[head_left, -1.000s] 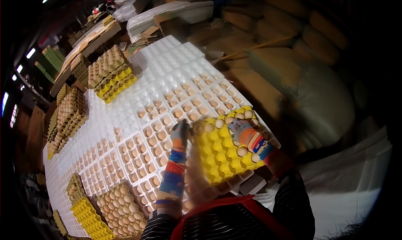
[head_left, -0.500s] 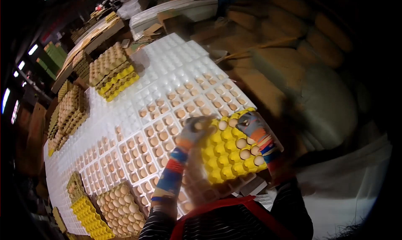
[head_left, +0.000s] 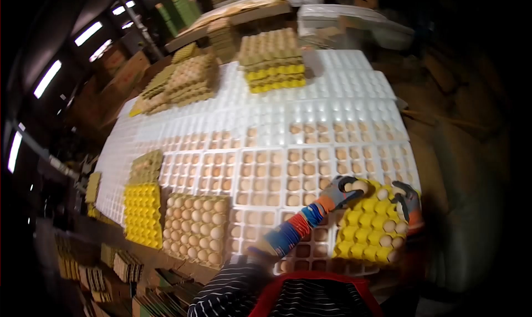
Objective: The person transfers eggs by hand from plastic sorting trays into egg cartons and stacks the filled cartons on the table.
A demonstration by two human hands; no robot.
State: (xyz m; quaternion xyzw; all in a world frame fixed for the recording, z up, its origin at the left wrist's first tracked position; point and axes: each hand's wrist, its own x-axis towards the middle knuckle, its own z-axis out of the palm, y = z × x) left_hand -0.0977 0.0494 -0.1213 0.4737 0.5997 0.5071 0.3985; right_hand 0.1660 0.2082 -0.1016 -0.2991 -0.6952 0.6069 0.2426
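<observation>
Yellow tray [head_left: 361,222]: long axis points away, far end leaning right.

The single head-mounted view looks from above the wearer's red apron straps [head_left: 271,295], facing forward and down. Nearest the camera is the striped sleeve [head_left: 230,286], at lower centre. The yellow tray [head_left: 360,228] sits close, at lower right. White trays [head_left: 338,68] recede towards upper centre; the bench [head_left: 238,15] is farther. Wide-angle curvature darkens the frame corners.
</observation>
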